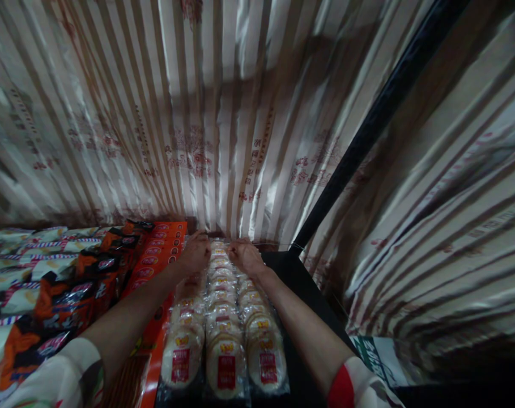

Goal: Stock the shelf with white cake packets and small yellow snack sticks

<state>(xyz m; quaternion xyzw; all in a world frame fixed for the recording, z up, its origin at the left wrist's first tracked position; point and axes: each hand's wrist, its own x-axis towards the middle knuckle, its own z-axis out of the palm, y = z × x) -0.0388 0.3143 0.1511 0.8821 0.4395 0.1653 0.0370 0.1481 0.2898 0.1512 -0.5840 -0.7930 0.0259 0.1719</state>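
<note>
Three rows of clear packets with round, flat, pale cakes (226,362) run away from me on a black surface. At the far end of these rows, my left hand (196,253) is closed, its fingers curled in beside the middle row. My right hand (245,256) is closed too, knuckles up, on the other side of that row. Between the two hands the rearmost packets (218,248) of the middle row show. The fingertips of both hands are hidden or too dim to tell what they grip. Both forearms stretch forward over the goods.
Flat orange packs (149,272) overlap left of the cakes, then orange-and-black bags (66,300) and white packets (25,275). A striped printed curtain (223,124) hangs behind. A black pole (367,130) slants down at the right, meeting the black table (299,300).
</note>
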